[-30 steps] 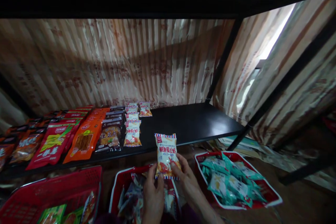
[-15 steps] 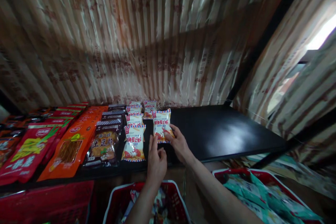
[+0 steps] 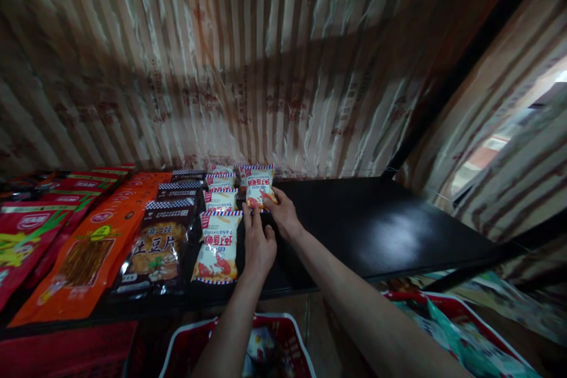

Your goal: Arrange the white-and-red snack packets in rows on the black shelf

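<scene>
A small white snack packet (image 3: 258, 192) with a red-and-blue striped edge lies on the black shelf (image 3: 367, 230), just in front of another such packet at the back. My right hand (image 3: 283, 217) pinches its right lower corner. Fingertips of my left hand (image 3: 258, 243) touch its lower left edge, fingers together. To the left runs a column of the same white packets (image 3: 218, 243), front to back.
Further left lie rows of dark packets (image 3: 158, 248), orange packets (image 3: 88, 251) and red packets (image 3: 20, 236). A striped curtain (image 3: 221, 59) hangs behind the shelf. Red baskets stand below: one with packets (image 3: 257, 348), one with teal packets (image 3: 460, 336).
Both hands have carried the white packet from above the basket onto the shelf and pushed it back toward the rear packet. The view has moved closer to the shelf.
</scene>
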